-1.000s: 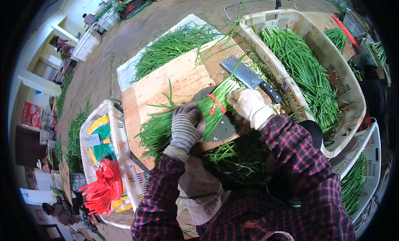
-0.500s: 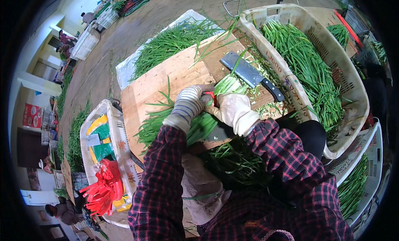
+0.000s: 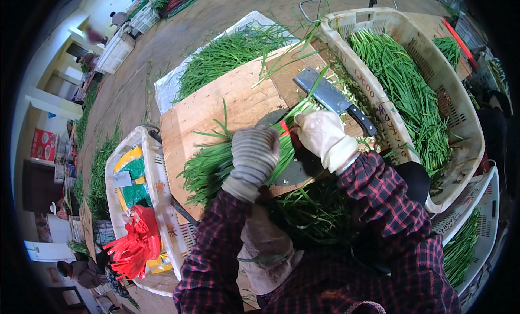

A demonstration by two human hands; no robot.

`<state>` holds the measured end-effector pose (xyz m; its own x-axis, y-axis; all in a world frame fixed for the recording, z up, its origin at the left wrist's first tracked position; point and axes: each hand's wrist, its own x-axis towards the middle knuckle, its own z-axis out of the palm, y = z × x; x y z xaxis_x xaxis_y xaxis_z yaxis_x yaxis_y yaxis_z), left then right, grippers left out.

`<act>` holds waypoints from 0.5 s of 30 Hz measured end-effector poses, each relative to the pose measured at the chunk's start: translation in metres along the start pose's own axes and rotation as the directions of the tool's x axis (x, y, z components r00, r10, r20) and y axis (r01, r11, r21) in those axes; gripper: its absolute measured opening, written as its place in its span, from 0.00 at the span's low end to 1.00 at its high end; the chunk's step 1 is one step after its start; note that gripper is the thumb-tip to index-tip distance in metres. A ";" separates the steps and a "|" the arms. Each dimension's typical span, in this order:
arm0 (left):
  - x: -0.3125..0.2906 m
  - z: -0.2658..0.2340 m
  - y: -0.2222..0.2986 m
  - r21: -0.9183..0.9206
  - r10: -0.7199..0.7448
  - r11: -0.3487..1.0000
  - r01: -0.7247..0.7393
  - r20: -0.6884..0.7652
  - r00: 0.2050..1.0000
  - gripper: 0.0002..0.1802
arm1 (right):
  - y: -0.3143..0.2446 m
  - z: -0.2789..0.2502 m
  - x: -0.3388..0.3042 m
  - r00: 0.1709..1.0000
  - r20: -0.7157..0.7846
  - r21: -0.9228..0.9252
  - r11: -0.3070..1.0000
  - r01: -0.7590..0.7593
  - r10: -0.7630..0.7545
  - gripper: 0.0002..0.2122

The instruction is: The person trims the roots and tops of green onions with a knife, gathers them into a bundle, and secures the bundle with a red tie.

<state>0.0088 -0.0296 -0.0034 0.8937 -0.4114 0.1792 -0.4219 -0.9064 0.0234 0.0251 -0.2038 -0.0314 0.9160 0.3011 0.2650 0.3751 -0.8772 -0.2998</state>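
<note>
A bunch of garlic chives lies across the wooden board, its leaves to the left and pale stems to the right. My left hand, in a striped knit glove, is closed over the bunch. A red tie strip circles it just right of that hand. My right hand, in a cream glove, is closed beside the strip, with a bit of red showing at its thumb side; its fingertips are hidden. Beyond it a cleaver with a black handle rests on the board among cut stem ends. A dark round patch lies under the bunch.
At right stands a large white crate of chives, with another crate below it. A crate at left holds red strips and coloured packets. Loose chives lie on a white sheet beyond the board. People work far left.
My right hand has moved slightly right and is now a fist turned knuckles up. My left hand has rolled over onto the bunch and shifted right. The red strip now shows plainly round the bunch.
</note>
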 end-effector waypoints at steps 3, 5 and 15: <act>-0.020 0.013 0.028 0.023 0.102 0.995 -0.100 -0.131 0.986 0.10 | 0.000 -0.009 0.016 0.999 0.047 0.009 1.000 0.009 -0.009 0.09; -0.021 0.015 0.031 -0.063 0.119 0.990 -0.125 -0.099 0.988 0.07 | -0.003 -0.015 0.023 0.995 0.067 0.109 0.990 -0.085 0.078 0.11; 0.045 0.003 -0.005 -0.335 -0.052 0.929 0.157 0.304 0.951 0.48 | 0.096 -0.052 -0.008 0.799 0.337 -0.416 0.840 -0.348 0.498 0.09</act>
<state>0.0519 -0.0439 0.0012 0.9185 -0.3737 -0.1294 -0.3024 -0.8746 0.3790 0.0458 -0.3095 -0.0147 0.9668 -0.0701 -0.2458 -0.0630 -0.9973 0.0367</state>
